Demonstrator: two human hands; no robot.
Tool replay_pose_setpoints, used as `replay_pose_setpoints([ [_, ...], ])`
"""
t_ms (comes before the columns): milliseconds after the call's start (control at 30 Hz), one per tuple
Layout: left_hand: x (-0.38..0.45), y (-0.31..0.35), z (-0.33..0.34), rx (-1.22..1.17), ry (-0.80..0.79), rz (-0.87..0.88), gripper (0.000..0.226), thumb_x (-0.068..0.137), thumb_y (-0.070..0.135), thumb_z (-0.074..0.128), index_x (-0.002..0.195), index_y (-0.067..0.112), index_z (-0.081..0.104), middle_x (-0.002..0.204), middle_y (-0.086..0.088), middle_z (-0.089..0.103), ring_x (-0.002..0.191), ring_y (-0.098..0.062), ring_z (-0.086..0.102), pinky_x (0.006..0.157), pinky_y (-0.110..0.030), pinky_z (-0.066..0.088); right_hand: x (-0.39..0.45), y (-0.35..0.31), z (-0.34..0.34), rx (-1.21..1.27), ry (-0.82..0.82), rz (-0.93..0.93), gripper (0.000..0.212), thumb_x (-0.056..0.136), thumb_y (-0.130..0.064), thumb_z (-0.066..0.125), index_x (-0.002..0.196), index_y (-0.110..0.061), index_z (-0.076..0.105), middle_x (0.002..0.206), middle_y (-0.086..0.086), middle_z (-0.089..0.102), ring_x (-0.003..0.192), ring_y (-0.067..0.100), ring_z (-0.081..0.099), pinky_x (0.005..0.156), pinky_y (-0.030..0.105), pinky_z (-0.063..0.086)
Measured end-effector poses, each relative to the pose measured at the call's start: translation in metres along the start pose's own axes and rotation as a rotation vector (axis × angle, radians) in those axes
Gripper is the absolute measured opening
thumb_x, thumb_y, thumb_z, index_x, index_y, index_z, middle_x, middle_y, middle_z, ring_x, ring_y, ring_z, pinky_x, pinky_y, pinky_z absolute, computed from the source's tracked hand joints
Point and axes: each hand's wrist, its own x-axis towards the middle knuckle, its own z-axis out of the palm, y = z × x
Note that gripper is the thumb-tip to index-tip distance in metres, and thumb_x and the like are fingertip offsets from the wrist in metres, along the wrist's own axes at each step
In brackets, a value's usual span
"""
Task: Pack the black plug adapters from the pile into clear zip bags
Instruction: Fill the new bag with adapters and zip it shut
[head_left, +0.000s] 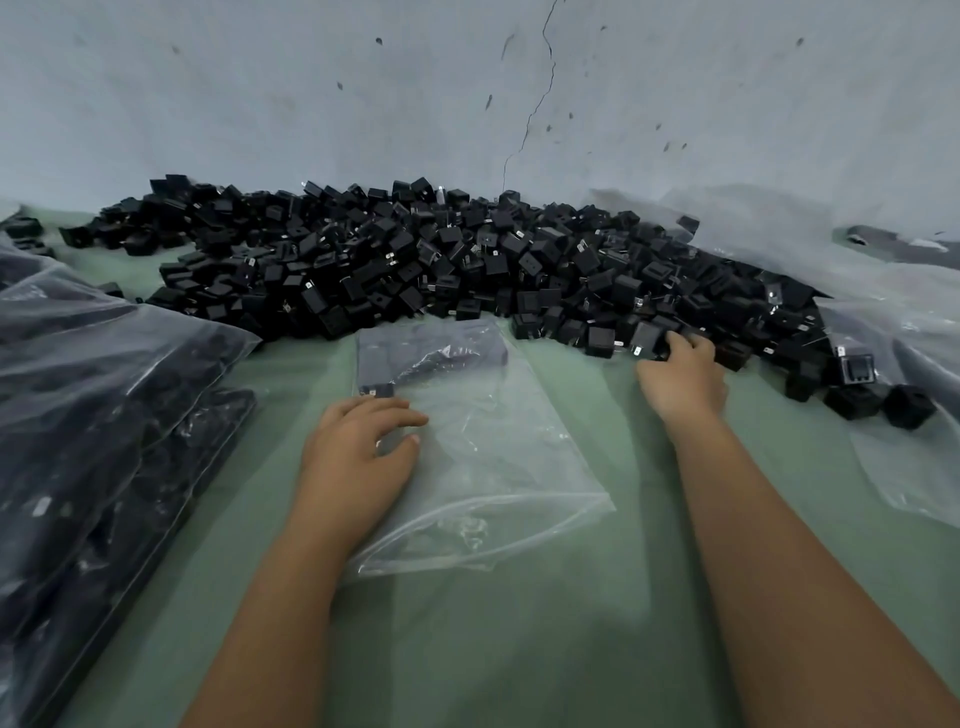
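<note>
A big pile of black plug adapters stretches across the back of the green surface. In front of it lies a clear zip bag with a few adapters inside at its far end. My left hand rests on the bag's left edge, thumb and fingers bent around the plastic. My right hand reaches into the front right of the pile, its fingers curled around a black adapter.
Filled clear bags of adapters are stacked at the left. Loose clear plastic lies at the right, with stray adapters beside it. A grey wall stands directly behind the pile.
</note>
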Motion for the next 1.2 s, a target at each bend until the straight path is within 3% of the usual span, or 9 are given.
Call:
replay_pose_setpoints([
  [133,0.0,0.0,-0.001,0.0,-0.007,-0.003,0.023,0.086,0.018,0.067,0.102,0.033,0.074,0.12,0.014,0.065,0.125,-0.014,0.043,0.109,-0.029,0.029,-0.008,0.003,0.005,0.228,0.108,-0.065,0.045,0.081,-0.017,0.06,0.125,-0.025,0.058,0.129,0.0,0.054,0.106,0.018,0.054,0.088,0.029,0.042],
  [400,-0.001,0.001,-0.002,-0.023,-0.019,-0.018,0.022,0.088,0.021,0.066,0.102,0.036,0.072,0.12,0.017,0.063,0.124,-0.013,0.041,0.11,-0.031,0.029,-0.019,0.01,0.002,0.367,0.049,-0.113,0.048,0.079,-0.005,0.066,0.123,-0.023,0.06,0.116,-0.007,0.063,0.083,0.005,0.055,0.064,0.007,0.034],
  [600,-0.002,0.005,-0.005,-0.016,-0.015,-0.022,0.02,0.088,0.023,0.066,0.099,0.039,0.071,0.118,0.017,0.064,0.127,-0.015,0.042,0.112,-0.038,0.03,-0.046,0.003,0.001,0.604,0.145,-0.078,0.025,0.077,-0.012,0.076,0.098,-0.023,0.07,0.086,-0.007,0.065,0.073,0.005,0.058,0.06,0.005,0.039],
  [700,-0.004,0.011,-0.008,-0.052,0.03,0.005,0.022,0.085,0.022,0.07,0.086,0.043,0.069,0.105,0.026,0.064,0.121,-0.009,0.045,0.11,-0.041,0.03,-0.068,-0.005,-0.001,0.728,0.235,-0.047,0.016,0.077,-0.011,0.076,0.082,-0.022,0.065,0.089,-0.006,0.066,0.076,0.007,0.058,0.057,0.001,0.039],
  [800,-0.009,0.016,-0.012,-0.102,-0.035,0.028,0.02,0.083,0.02,0.07,0.084,0.04,0.071,0.1,0.018,0.066,0.107,-0.008,0.053,0.1,-0.034,0.041,-0.095,-0.016,-0.008,0.784,0.388,-0.026,0.017,0.08,-0.013,0.071,0.085,-0.025,0.06,0.095,-0.007,0.064,0.084,0.01,0.057,0.07,0.015,0.046],
  [900,-0.014,0.013,-0.012,0.076,-0.156,0.141,0.015,0.085,0.025,0.067,0.095,0.033,0.073,0.098,0.017,0.065,0.1,-0.01,0.055,0.093,-0.036,0.047,-0.127,-0.027,-0.017,0.736,0.589,-0.294,0.022,0.079,-0.006,0.064,0.097,-0.018,0.059,0.097,-0.017,0.05,0.091,0.015,0.052,0.08,0.025,0.044],
  [967,-0.015,0.015,-0.013,0.099,-0.171,0.18,0.015,0.085,0.029,0.066,0.096,0.034,0.073,0.095,0.021,0.063,0.099,-0.007,0.053,0.091,-0.033,0.046,-0.153,-0.036,-0.018,0.693,0.589,-0.558,0.028,0.076,0.0,0.062,0.1,-0.014,0.058,0.096,-0.018,0.046,0.092,0.015,0.049,0.081,0.028,0.042],
  [1067,-0.018,0.027,-0.02,-0.245,-0.23,0.089,0.009,0.077,0.033,0.069,0.085,0.033,0.075,0.092,0.019,0.068,0.097,0.0,0.059,0.087,-0.026,0.043,-0.196,-0.054,-0.007,0.697,0.398,-0.848,0.029,0.075,-0.006,0.059,0.102,-0.015,0.054,0.098,-0.006,0.051,0.092,0.015,0.049,0.081,0.024,0.041],
  [1200,-0.021,0.036,-0.036,-0.639,-0.612,-0.013,0.018,0.058,0.032,0.073,0.075,0.026,0.075,0.077,0.008,0.069,0.074,-0.007,0.064,0.073,-0.02,0.049,-0.225,-0.068,0.01,0.665,0.177,-1.028,0.03,0.08,-0.013,0.056,0.108,-0.008,0.051,0.102,0.01,0.056,0.092,0.023,0.052,0.078,0.033,0.047],
])
